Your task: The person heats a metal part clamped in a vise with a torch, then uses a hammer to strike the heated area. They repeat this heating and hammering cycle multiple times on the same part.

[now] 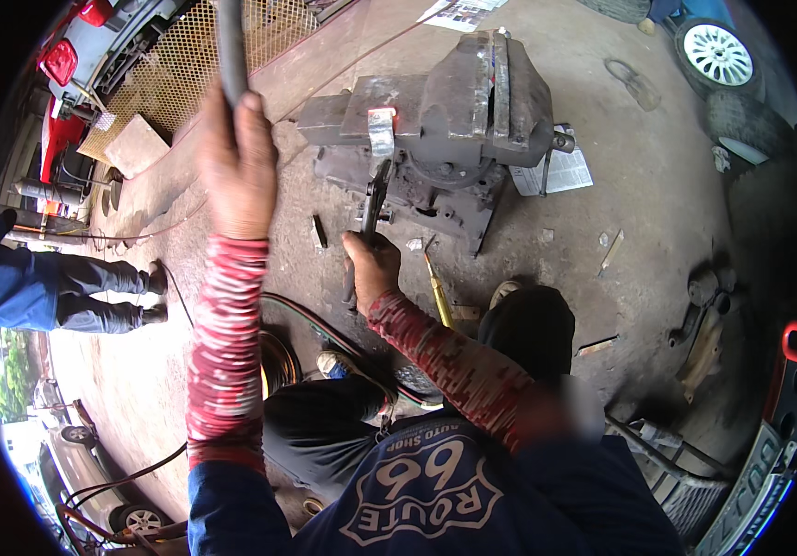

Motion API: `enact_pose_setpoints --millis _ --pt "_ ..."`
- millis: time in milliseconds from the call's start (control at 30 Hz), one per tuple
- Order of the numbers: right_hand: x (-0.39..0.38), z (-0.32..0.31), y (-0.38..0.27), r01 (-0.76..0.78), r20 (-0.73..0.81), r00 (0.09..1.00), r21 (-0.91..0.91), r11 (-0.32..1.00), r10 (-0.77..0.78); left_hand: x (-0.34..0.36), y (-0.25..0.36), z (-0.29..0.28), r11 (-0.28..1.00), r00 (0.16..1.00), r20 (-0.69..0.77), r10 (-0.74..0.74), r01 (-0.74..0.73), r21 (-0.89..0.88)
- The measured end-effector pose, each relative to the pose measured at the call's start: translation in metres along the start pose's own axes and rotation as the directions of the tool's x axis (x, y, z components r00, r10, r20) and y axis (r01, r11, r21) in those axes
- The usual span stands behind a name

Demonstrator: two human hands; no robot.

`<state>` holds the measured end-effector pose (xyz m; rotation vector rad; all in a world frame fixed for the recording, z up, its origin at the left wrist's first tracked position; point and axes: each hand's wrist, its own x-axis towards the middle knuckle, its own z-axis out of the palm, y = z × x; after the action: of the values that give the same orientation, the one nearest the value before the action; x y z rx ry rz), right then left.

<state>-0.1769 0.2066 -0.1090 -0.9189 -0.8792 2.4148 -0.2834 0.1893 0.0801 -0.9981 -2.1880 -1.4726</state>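
Shop flr (648,204) is grey-brown concrete, worn & stained; far L a co-worker (18,283) in a blue top, a parked car (74,468) lower down, then a mesh panel (176,72), & over at far R a white-spoked wheel (718,53). My L hand (236,171), a bit blurred, is wrapped tight round a grey bar (231,46); its upper end runs out of view. The metal strip (382,135) is approx mid, up against the body of the vise: shiny, bent, reddish at the upper R corner. My R hand (375,266) is closed firmly round the pliers (373,202), their nose on the strip's lower end & hiding that bit. Also about: dark hoses (320,320) by my L shoe, a small dark flat piece (319,232) on the flr, the heavy dark vise (454,102), a yellow-handled torch (440,298) just R of my R hand, newspaper (567,171) partly covered by the vise's R end.
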Motion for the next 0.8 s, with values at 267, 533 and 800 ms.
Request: enact_pose_setpoints --millis 267,533,800 --pt "-0.007 -0.004 0.0 -0.014 0.015 1.0 -0.008 1.0 0.014 -0.025 -0.051 -0.015 0.9 0.97 0.22 -0.106 -0.001 0.436" --pt "-0.001 -0.011 0.004 0.013 0.05 0.999 0.007 1.0 -0.013 -0.029 -0.014 0.004 0.998 0.998 -0.053 -0.029 0.032 0.053" --pt "0.004 -0.018 0.012 0.037 0.074 0.997 -0.025 0.999 -0.035 -0.04 -0.051 -0.013 0.938 0.97 0.241 0.004 -0.087 0.336"
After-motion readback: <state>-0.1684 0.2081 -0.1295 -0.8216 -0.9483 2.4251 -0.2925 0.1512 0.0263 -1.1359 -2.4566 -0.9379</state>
